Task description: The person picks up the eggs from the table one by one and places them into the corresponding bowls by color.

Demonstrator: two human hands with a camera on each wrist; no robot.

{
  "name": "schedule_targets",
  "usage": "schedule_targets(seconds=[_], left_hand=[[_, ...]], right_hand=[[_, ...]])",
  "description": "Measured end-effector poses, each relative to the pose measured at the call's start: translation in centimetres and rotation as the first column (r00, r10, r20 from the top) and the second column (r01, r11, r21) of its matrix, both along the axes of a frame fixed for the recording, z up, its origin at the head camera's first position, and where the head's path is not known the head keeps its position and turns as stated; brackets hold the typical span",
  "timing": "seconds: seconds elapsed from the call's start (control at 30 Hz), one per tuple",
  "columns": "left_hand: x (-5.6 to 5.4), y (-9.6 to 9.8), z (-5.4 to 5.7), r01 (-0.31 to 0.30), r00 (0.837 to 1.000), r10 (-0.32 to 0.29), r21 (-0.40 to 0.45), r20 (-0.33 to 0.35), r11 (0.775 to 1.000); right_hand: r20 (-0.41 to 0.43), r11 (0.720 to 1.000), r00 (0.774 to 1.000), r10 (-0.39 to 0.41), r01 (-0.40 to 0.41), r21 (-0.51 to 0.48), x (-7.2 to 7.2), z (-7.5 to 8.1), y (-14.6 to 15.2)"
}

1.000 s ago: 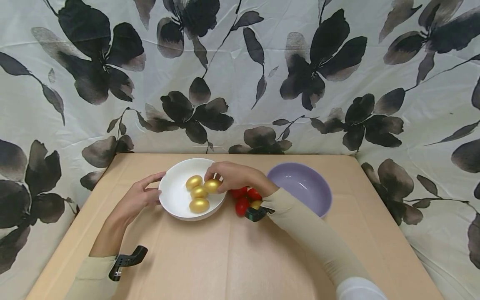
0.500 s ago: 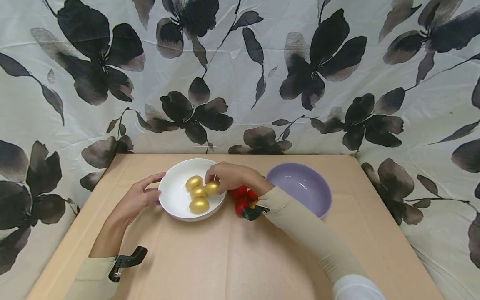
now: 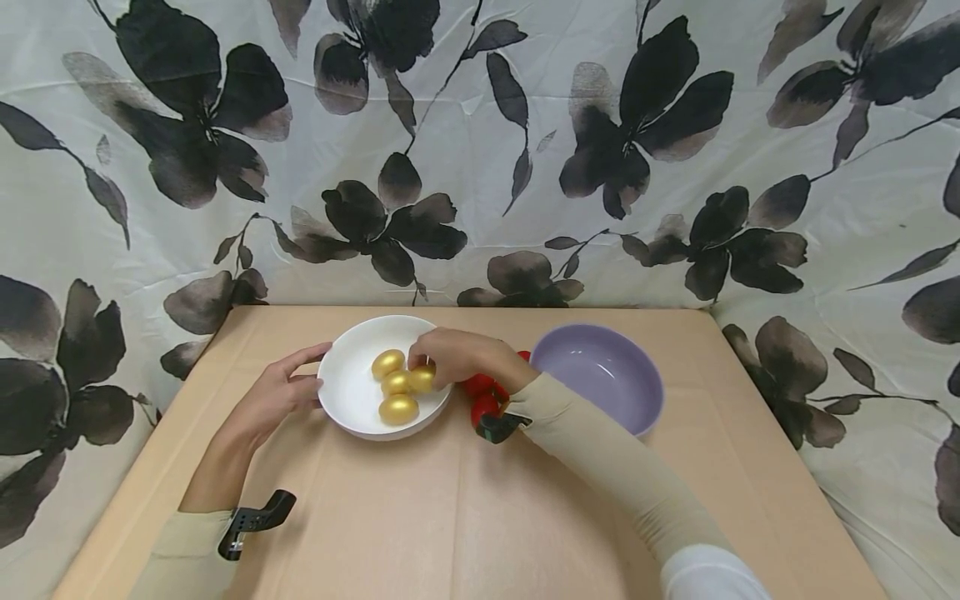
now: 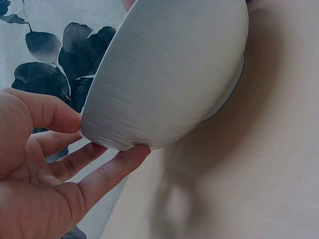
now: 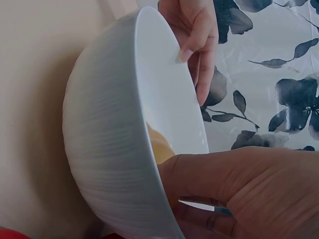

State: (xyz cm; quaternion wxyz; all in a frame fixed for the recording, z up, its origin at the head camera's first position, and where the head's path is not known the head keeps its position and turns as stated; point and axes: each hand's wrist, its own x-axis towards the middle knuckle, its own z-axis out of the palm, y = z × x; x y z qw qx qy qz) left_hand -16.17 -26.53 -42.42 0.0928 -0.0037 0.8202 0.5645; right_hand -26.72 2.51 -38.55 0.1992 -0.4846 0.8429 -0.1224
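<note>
A white bowl [image 3: 385,333] stands on the table, with several golden eggs [image 3: 398,409] inside it. My left hand [image 3: 279,396] holds the bowl's left side, thumb and fingertips at the rim; in the left wrist view, fingers [image 4: 107,174] touch its outer wall. Over the bowl's right rim reaches my right hand [image 3: 459,357]. Its fingers grip a golden egg [image 3: 422,379] low inside the bowl, against the other eggs. The right wrist view shows a golden egg [image 5: 159,147] beyond the rim, while the right fingertips are mostly hidden.
Several glossy red rounded objects [image 3: 484,406] lie right of the bowl, partly hidden by the right wrist. Behind the right forearm stands a purple bowl [image 3: 597,375]. A floral cloth [image 3: 525,192] hangs along the back edge of the wooden table [image 3: 390,525].
My right hand, with the golden egg, has shifted slightly left and inward, bringing that egg closer to the others. The left hand and the white bowl have stayed in place.
</note>
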Motion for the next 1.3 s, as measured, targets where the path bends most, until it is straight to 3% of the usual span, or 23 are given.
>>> schedule_targets(seconds=[0.2, 0.4, 0.67, 1.3], left_hand=[[0.0, 0.0, 0.1, -0.001, 1.0, 0.001, 0.003, 0.007, 1.0], [0.1, 0.0, 0.0, 0.005, 1.0, -0.005, -0.001, 0.003, 1.0], [0.0, -0.1, -0.2, 0.004, 1.0, -0.003, 0.006, -0.016, 1.0], [0.1, -0.1, 0.0, 0.006, 1.0, -0.005, 0.03, -0.011, 1.0]], right_hand=[[0.022, 1.0, 0.999, -0.025, 0.024, 0.006, 0.1, -0.3, -0.1], [0.055, 0.997, 0.997, -0.049, 0.053, -0.059, 0.1, 0.2, 0.9], [0.192, 0.973, 0.975, -0.116, 0.15, -0.177, -0.3, 1.1, 3.0], [0.219, 0.933, 0.946, -0.239, 0.286, -0.22, -1.6, 1.5, 6.2]])
